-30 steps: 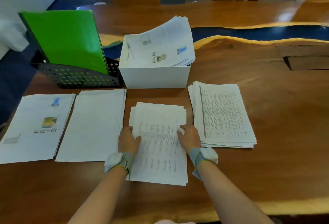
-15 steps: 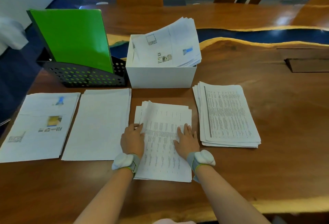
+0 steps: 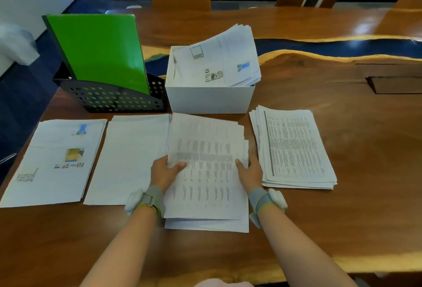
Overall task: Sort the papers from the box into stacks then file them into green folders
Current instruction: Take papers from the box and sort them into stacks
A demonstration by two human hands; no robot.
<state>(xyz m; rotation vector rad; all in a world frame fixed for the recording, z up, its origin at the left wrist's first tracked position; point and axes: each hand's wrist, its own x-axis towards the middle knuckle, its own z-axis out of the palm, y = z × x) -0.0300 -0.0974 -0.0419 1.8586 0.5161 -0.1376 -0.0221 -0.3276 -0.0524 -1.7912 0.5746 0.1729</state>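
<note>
hands: left hand (image 3: 166, 172) and right hand (image 3: 250, 173) each pinch a side of the paper pile (image 3: 206, 186) | place: 6 o'clock from the box (image 3: 209, 99) | feel: looks light, floppy, slippy; hold both edges

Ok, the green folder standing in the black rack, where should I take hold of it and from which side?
Pinch its top edge near the right corner, coming down from above. The green folder stands tilted in the black rack, whose perforated wall covers its lower part; only the upper part stands free.
</note>
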